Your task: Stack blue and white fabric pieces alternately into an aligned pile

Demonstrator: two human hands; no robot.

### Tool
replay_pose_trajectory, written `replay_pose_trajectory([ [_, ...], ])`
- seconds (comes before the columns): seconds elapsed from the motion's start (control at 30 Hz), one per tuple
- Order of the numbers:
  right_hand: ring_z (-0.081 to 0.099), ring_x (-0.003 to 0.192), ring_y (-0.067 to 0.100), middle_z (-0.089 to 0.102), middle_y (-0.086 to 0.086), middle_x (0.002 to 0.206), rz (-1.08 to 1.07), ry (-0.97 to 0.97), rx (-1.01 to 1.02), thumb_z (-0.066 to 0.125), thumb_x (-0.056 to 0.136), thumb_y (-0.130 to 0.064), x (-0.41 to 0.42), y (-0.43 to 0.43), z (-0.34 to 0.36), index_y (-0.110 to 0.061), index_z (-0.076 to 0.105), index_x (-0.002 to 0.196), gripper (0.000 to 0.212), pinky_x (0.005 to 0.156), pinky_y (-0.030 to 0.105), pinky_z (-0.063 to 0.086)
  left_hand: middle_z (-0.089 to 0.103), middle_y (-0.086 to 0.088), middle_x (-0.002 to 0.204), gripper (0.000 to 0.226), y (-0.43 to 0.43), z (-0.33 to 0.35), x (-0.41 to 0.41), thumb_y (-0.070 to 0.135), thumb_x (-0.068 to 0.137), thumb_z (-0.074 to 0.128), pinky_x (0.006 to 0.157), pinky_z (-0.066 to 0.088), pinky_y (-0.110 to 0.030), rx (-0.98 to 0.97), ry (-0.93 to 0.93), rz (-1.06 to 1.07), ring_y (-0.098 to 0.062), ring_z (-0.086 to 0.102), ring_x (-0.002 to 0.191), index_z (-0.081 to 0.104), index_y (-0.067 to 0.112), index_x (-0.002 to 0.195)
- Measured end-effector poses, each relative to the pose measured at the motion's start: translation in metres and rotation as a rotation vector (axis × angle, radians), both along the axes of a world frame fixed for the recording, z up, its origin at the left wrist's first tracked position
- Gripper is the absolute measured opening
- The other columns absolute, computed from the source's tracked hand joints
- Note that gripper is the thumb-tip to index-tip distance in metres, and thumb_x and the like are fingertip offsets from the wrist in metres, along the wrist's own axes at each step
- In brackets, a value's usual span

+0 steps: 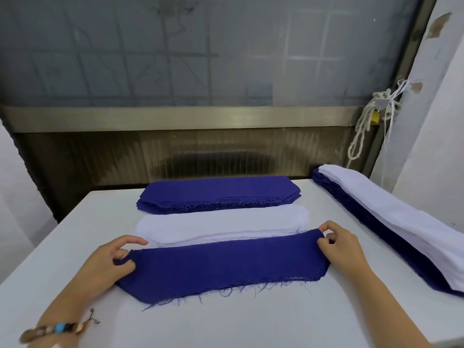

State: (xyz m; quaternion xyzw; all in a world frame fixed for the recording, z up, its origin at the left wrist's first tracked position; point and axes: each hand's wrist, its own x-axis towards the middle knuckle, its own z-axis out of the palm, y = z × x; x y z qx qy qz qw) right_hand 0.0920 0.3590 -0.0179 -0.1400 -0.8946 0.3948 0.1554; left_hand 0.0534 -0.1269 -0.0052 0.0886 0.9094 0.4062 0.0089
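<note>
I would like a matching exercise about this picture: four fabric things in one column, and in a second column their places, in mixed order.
Things:
1. front blue piece
2. white stack
3. blue stack
4. blue and white pile

Places:
A. farthest from the person
B. at the right, lying slantwise
C. pinched at its ends by the left hand and the right hand
D. between the two blue things

Pairs: 1-C, 2-D, 3-A, 4-B

left hand (114,257) pinches frayed blue fabric strip (221,264) left end | right hand (337,243) pinches right end | near edge, white tabletop (75,222)
</note>
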Motion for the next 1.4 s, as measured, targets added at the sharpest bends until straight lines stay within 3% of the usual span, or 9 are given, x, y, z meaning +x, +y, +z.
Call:
replay_pose_trajectory([
  [0.1,0.048,0.053,0.015,0.058,-0.001,0.052,-0.001,-0.005,0.024,0.048,0.085,-0.010,-0.0007,0.0015,-0.0021,-0.030,0.053,0.084,0.021,0.052,0.026,0.041,0.056,-0.008,0.050,0.030,0.0004,-0.0014,0.0002,0.013,0.092,0.063,0.055,0.037,-0.024,0.019,0.050,0.008,-0.011,0.050,0.049,0.062,0.041,0.103],
  [0.17,0.049,0.054,0.015,0.056,-0.003,0.052,-0.005,0.011,0.026,0.049,0.087,-0.014,-0.0008,0.0024,-0.0032,-0.032,0.053,0.085,0.018,0.052,0.026,0.041,0.048,-0.004,0.045,0.020,-0.0005,-0.0037,-0.0003,0.019,0.091,0.065,0.052,0.036,-0.016,0.029,0.131,0.051,-0.007,0.043,0.046,0.064,0.038,0.099],
  [0.27,0.051,0.055,0.016,0.055,-0.004,0.051,-0.017,0.046,0.032,0.055,0.091,-0.028,-0.0003,0.0018,-0.0031,-0.030,0.053,0.082,0.010,0.052,0.026,0.040,0.045,-0.001,0.044,0.020,-0.0019,-0.0053,0.0001,0.014,0.092,0.063,0.048,0.034,-0.007,0.012,0.187,0.090,-0.005,0.040,0.043,0.066,0.032,0.098],
  [0.37,0.055,0.059,0.020,0.059,0.000,0.055,-0.048,0.065,0.041,0.059,0.090,-0.040,-0.0009,0.0019,-0.0034,-0.024,0.052,0.074,0.023,0.055,0.031,0.043,0.046,-0.001,0.045,0.023,-0.0026,-0.0060,0.0009,0.010,0.092,0.063,0.049,0.035,-0.008,-0.007,0.181,0.083,-0.005,0.041,0.045,0.067,0.032,0.097],
  [0.57,0.050,0.056,0.019,0.055,0.002,0.052,-0.076,0.039,0.091,0.064,0.087,-0.028,-0.0036,0.0039,-0.0064,-0.023,0.048,0.072,0.022,0.054,0.030,0.041,0.048,-0.001,0.047,0.022,-0.0015,-0.0059,0.0001,0.009,0.090,0.064,0.048,0.034,-0.007,-0.024,0.191,0.080,-0.004,0.042,0.045,0.069,0.030,0.095],
  [0.9,0.052,0.058,0.019,0.056,0.001,0.055,-0.078,0.025,0.118,0.063,0.088,-0.027,-0.0043,0.0045,-0.0077,-0.023,0.048,0.075,0.021,0.053,0.030,0.041,0.048,0.001,0.046,0.022,-0.0028,-0.0095,-0.0030,0.010,0.091,0.063,0.048,0.036,-0.008,-0.052,0.172,0.077,-0.004,0.044,0.045,0.068,0.031,0.091],
  [1.13,0.045,0.055,0.015,0.045,0.000,0.058,-0.055,0.079,0.074,0.062,0.089,-0.010,-0.0036,0.0056,-0.0067,-0.022,0.050,0.096,0.017,0.052,0.026,0.037,0.040,0.003,0.049,0.033,-0.0038,-0.0098,-0.0044,0.001,0.087,0.063,0.051,0.035,-0.009,-0.087,0.145,0.086,-0.004,0.040,0.048,0.069,0.033,0.091],
  [1.27,0.046,0.058,0.016,0.047,0.001,0.060,-0.053,0.059,0.119,0.057,0.091,-0.009,-0.0055,0.0047,-0.0066,-0.024,0.053,0.093,0.016,0.054,0.026,0.039,0.039,0.005,0.051,0.039,-0.0018,-0.0096,-0.0048,-0.001,0.085,0.062,0.051,0.032,-0.014,-0.101,0.139,0.103,-0.006,0.039,0.049,0.069,0.037,0.091],
  [1.4,0.048,0.060,0.016,0.048,0.000,0.060,-0.115,0.138,0.212,0.054,0.092,-0.009,-0.0066,0.0025,-0.0046,-0.022,0.055,0.089,0.014,0.051,0.026,0.035,0.047,0.009,0.055,0.038,0.0049,-0.0099,-0.0031,-0.001,0.084,0.063,0.052,0.036,-0.008,-0.056,0.216,0.152,-0.011,0.044,0.056,0.069,0.036,0.088],
])
